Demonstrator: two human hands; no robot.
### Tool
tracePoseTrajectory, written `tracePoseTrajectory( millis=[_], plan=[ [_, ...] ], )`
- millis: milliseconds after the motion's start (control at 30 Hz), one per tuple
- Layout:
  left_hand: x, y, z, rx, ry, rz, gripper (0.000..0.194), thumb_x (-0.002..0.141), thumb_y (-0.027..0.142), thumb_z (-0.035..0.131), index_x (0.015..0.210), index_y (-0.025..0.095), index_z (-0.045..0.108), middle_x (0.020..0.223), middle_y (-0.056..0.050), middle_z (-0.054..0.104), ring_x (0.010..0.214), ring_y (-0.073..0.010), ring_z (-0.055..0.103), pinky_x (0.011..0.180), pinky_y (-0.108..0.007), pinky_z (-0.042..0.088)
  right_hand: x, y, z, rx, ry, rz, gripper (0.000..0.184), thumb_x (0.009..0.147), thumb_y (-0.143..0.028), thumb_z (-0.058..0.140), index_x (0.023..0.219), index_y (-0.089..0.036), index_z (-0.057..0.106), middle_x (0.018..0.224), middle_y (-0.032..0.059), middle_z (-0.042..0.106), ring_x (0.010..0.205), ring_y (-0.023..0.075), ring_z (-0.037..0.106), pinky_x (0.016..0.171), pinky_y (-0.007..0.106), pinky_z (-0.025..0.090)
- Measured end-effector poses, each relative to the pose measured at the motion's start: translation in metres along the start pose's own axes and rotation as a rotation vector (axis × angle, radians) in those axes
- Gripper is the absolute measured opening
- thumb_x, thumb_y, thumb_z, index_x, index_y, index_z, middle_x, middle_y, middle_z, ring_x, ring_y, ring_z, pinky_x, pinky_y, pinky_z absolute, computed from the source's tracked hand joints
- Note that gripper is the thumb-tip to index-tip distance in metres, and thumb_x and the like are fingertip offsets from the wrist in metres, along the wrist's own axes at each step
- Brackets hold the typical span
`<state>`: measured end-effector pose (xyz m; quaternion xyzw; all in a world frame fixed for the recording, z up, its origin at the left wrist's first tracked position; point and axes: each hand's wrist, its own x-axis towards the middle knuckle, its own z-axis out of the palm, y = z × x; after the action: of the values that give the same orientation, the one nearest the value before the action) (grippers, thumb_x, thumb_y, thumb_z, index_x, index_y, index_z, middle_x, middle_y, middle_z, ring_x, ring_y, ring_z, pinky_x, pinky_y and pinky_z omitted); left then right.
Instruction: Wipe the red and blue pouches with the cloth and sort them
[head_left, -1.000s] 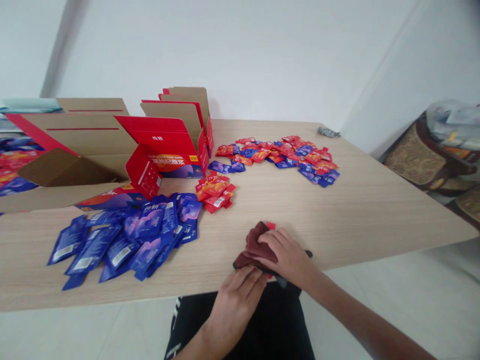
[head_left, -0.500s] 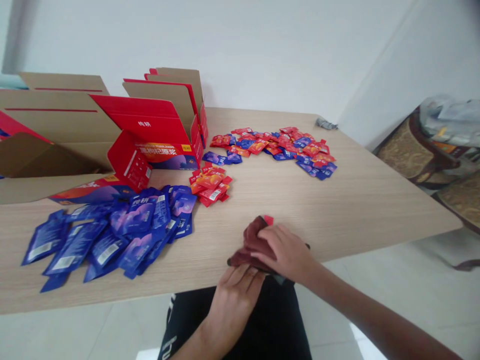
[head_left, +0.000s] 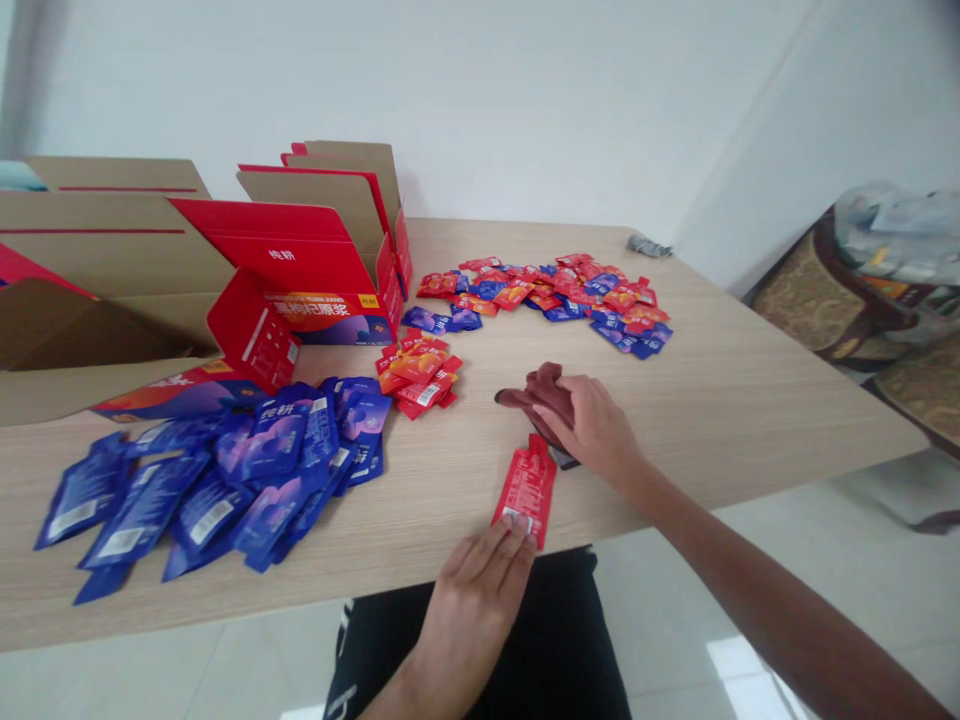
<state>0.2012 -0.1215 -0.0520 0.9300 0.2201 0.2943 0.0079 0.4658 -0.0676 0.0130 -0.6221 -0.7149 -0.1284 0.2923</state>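
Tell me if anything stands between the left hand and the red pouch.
Nothing visible: the left hand rests on the red pouch; the brown cloth in the right hand is by the pouch's far end.

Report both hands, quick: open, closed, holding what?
Left hand: open, fingertips resting on the red pouch.
Right hand: closed, holding the brown cloth.

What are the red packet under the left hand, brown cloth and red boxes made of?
Red packet: probably smooth plastic or foil film, from its flat, printed pouch shape.
Brown cloth: matt fabric, as it bunches into soft folds; I can't tell which fibre.
Red boxes: likely cardboard, with stiff flaps, plain brown insides and smooth printed outsides.
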Motion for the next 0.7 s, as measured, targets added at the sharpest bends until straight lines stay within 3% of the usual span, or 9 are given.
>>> tracePoseTrajectory(
  millis=[67,200,267,367,433,600,700],
  plan=[
    [0.002,0.001,-0.001,-0.004,0.005,-0.008,0.03,0.108,0.015,0.044,0.127,0.017,0.068,0.129,-0.007,0.073,0.12,-0.0225,0.068,0.1,-0.036,0.053,-0.014,-0.022,-0.011,0.103,0.04,0.029,0.033,0.101,-0.045,0.059,0.122,-0.02,0.052,0.11,0.0129,0.065,0.099,0.0291,0.063,0.085,0.045,0.055],
    [0.005,0.003,-0.004,-0.031,0.003,-0.03,0.032,0.108,0.013,0.042,0.104,0.017,0.074,0.093,-0.005,0.078,0.088,-0.0211,0.073,0.087,-0.036,0.056,-0.049,-0.058,-0.012,0.243,-0.225,-0.217,0.028,0.1,-0.037,0.062,0.121,-0.022,0.054,0.111,0.0101,0.067,0.104,0.0278,0.064,0.093,0.045,0.055],
    [0.005,0.003,-0.005,-0.04,0.001,-0.036,0.032,0.108,0.013,0.042,0.104,0.017,0.074,0.095,-0.004,0.078,0.088,-0.0209,0.072,0.089,-0.037,0.055,-0.055,-0.059,-0.004,0.242,-0.273,-0.265,0.029,0.098,-0.034,0.065,0.122,-0.021,0.054,0.112,0.0107,0.067,0.108,0.0288,0.063,0.098,0.048,0.053],
    [0.004,0.003,-0.005,-0.013,0.002,-0.022,0.032,0.109,0.013,0.042,0.123,0.017,0.07,0.124,-0.006,0.075,0.112,-0.0222,0.07,0.097,-0.037,0.053,-0.046,-0.043,0.009,0.18,-0.263,-0.238,0.032,0.095,-0.034,0.07,0.12,-0.02,0.055,0.112,0.0115,0.066,0.105,0.03,0.062,0.094,0.049,0.054],
    [0.002,0.002,-0.004,0.012,-0.01,-0.003,0.032,0.109,0.014,0.042,0.128,0.017,0.068,0.133,-0.006,0.071,0.121,-0.0224,0.067,0.099,-0.036,0.052,-0.034,-0.027,0.016,0.118,-0.245,-0.222,0.031,0.094,-0.035,0.07,0.118,-0.02,0.056,0.11,0.0116,0.065,0.101,0.0299,0.061,0.09,0.047,0.054],
    [0.002,0.001,-0.003,0.008,-0.024,0.004,0.031,0.108,0.013,0.045,0.129,0.017,0.068,0.134,-0.007,0.071,0.125,-0.0213,0.066,0.103,-0.036,0.052,-0.005,0.01,0.025,-0.055,-0.172,-0.18,0.027,0.1,-0.038,0.061,0.118,-0.019,0.058,0.109,0.0128,0.066,0.098,0.0297,0.059,0.087,0.044,0.053],
    [0.008,0.003,-0.008,-0.039,-0.016,-0.034,0.027,0.11,0.024,0.048,0.126,0.017,0.068,0.128,-0.006,0.074,0.12,-0.0227,0.068,0.1,-0.036,0.054,0.003,0.028,0.02,-0.096,-0.084,-0.082,0.029,0.103,-0.04,0.054,0.121,-0.017,0.057,0.11,0.0162,0.064,0.099,0.0323,0.058,0.087,0.047,0.052]
  ],
)
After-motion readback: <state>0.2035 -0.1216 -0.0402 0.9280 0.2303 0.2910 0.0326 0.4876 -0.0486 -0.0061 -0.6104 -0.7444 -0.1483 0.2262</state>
